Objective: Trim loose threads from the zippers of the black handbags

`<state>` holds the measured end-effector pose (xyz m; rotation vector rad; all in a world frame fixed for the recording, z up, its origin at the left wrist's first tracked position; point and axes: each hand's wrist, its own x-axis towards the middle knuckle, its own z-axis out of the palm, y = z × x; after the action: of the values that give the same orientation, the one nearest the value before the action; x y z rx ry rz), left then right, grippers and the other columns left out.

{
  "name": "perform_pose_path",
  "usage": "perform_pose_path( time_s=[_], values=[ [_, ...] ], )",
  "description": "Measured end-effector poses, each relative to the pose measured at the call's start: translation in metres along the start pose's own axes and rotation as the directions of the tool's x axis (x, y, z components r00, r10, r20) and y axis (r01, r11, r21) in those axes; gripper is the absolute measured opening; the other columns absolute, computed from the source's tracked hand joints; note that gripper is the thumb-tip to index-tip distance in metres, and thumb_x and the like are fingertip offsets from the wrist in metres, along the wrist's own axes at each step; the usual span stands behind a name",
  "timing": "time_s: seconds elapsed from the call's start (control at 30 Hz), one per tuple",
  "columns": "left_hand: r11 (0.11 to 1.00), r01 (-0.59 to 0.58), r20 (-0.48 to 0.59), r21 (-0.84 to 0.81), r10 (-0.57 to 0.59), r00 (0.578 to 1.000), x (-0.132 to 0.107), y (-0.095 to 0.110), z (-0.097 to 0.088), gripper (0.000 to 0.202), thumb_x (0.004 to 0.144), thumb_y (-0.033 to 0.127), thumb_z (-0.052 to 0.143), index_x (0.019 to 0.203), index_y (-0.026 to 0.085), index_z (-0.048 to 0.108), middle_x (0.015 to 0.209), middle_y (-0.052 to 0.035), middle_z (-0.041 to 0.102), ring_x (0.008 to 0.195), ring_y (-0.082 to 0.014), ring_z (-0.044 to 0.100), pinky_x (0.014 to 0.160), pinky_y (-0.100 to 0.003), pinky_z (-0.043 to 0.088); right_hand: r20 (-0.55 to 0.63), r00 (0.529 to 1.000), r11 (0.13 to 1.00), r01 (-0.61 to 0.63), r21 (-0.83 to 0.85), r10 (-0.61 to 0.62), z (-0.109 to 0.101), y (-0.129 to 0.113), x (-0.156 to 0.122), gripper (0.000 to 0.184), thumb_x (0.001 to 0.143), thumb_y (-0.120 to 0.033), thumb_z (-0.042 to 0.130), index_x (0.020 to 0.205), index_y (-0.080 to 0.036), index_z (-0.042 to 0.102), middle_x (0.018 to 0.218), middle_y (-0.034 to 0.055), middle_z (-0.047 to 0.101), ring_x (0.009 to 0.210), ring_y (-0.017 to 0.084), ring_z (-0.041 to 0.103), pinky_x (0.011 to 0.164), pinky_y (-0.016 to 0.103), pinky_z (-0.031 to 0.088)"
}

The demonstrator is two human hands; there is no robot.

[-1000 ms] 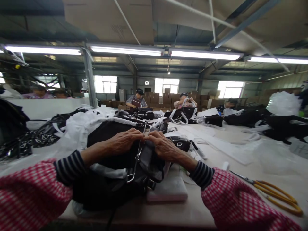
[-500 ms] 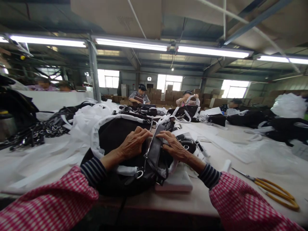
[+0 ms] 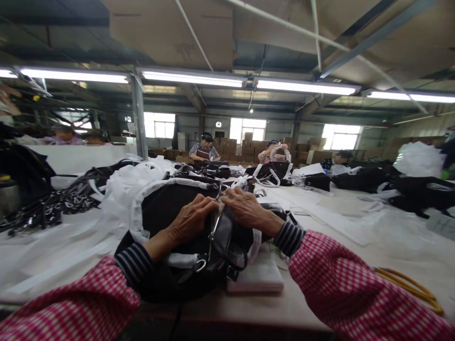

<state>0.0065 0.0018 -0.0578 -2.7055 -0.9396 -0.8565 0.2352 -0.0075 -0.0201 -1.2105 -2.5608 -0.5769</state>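
Note:
A black handbag (image 3: 185, 270) with a shiny strap and metal rings lies on the table's near edge in front of me. My left hand (image 3: 192, 219) rests on its top, fingers curled and pressed on the strap beside a metal chain. My right hand (image 3: 245, 208) lies opposite, fingers bent and closed on the same strap. The fingertips of both hands nearly touch. Behind the bag a white fabric cover (image 3: 137, 208) wraps another dark bag.
A flat white pad (image 3: 256, 279) lies under the bag's right side. Yellow-handled scissors (image 3: 412, 289) lie at the right edge. Black straps (image 3: 53, 203) are heaped at the left, more black bags (image 3: 359, 177) and white covers farther back. Other people work at the table's far end.
My right arm has swung inward and now hides part of the scissors. Both hands stay on the strap, the right one shifted slightly back and left.

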Motion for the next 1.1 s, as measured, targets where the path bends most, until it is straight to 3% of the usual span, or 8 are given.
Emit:
perform_pose_path(
  time_s=[0.13,0.23,0.37,0.47,0.6,0.77,0.93,1.1],
  values=[
    [0.999,-0.038,0.055,0.037,0.035,0.998,0.008,-0.009,-0.014,0.036,0.098,0.012,0.041,0.118,0.029,0.065,0.120,-0.0057,0.064,0.110,-0.0252,0.050,0.092,-0.036,0.045,-0.095,0.995,0.989,0.019,-0.144,-0.034,-0.027,-0.007,-0.019,0.026,0.077,-0.006,0.058,0.101,-0.014,0.066,0.112,0.0199,0.066,0.113,0.036,0.050,0.093,0.049,0.040],
    [1.000,0.022,0.137,-0.007,-0.021,0.990,0.025,-0.016,-0.030,0.033,0.101,0.020,0.038,0.108,0.027,0.070,0.113,-0.0043,0.065,0.104,-0.0232,0.052,0.095,-0.038,0.043,-0.025,0.996,0.990,-0.087,-0.108,0.084,-0.055,-0.005,-0.030,0.017,0.076,-0.007,0.054,0.087,-0.015,0.063,0.087,0.0135,0.066,0.089,0.027,0.055,0.082,0.041,0.039],
    [0.983,-0.026,0.234,0.180,-0.017,0.972,0.053,-0.016,-0.045,0.031,0.102,0.035,0.045,0.092,0.023,0.072,0.099,-0.0065,0.069,0.099,-0.0267,0.053,0.093,-0.044,0.041,0.295,0.953,0.927,-0.055,0.370,-0.061,-0.070,0.019,-0.024,0.005,0.074,-0.013,0.053,0.071,-0.016,0.055,0.072,0.0017,0.057,0.066,0.014,0.047,0.066,0.029,0.037],
    [0.975,-0.047,0.216,0.217,-0.001,0.976,0.063,-0.016,-0.040,0.023,0.094,0.040,0.060,0.100,0.023,0.073,0.117,-0.0085,0.070,0.120,-0.0318,0.051,0.101,-0.048,0.040,0.324,0.914,0.760,-0.026,0.649,-0.244,-0.058,0.047,-0.012,0.008,0.072,-0.009,0.052,0.069,-0.015,0.055,0.074,0.0015,0.057,0.070,0.013,0.051,0.066,0.025,0.041],
    [0.980,0.196,0.171,-0.025,-0.189,0.967,0.054,-0.021,-0.015,0.037,0.090,0.041,0.059,0.123,0.024,0.068,0.141,-0.0060,0.062,0.136,-0.0278,0.048,0.114,-0.043,0.039,0.368,0.930,0.892,-0.175,0.416,0.010,-0.040,0.058,0.001,0.013,0.074,-0.006,0.056,0.077,-0.012,0.067,0.082,0.0051,0.065,0.074,0.015,0.056,0.069,0.026,0.041],
    [0.917,0.398,0.026,-0.043,-0.397,0.918,0.038,-0.020,0.007,0.034,0.089,0.034,0.049,0.115,0.019,0.065,0.127,-0.0118,0.066,0.127,-0.0315,0.056,0.108,-0.046,0.044,0.087,0.994,0.998,-0.063,-0.016,0.064,-0.028,0.026,0.028,0.024,0.081,-0.009,0.057,0.099,-0.014,0.073,0.110,0.0135,0.069,0.107,0.026,0.058,0.087,0.034,0.040],
    [0.870,0.485,-0.075,-0.090,-0.491,0.868,0.034,-0.016,0.010,0.032,0.084,0.024,0.049,0.114,0.022,0.059,0.115,-0.0088,0.069,0.111,-0.0292,0.065,0.096,-0.044,0.050,0.171,0.983,0.997,-0.072,0.016,0.068,0.002,0.006,0.062,0.026,0.093,-0.018,0.051,0.105,-0.018,0.074,0.105,0.0109,0.072,0.097,0.023,0.067,0.073,0.028,0.044],
    [0.910,0.399,-0.152,-0.112,-0.412,0.898,0.032,-0.016,0.010,0.025,0.081,0.012,0.046,0.096,0.025,0.062,0.120,-0.0032,0.070,0.116,-0.0228,0.060,0.102,-0.036,0.047,0.222,0.968,0.993,-0.118,-0.002,0.116,0.017,0.004,0.076,0.030,0.095,-0.014,0.048,0.112,-0.015,0.073,0.110,0.0147,0.073,0.100,0.025,0.071,0.074,0.028,0.049]
  ],
)
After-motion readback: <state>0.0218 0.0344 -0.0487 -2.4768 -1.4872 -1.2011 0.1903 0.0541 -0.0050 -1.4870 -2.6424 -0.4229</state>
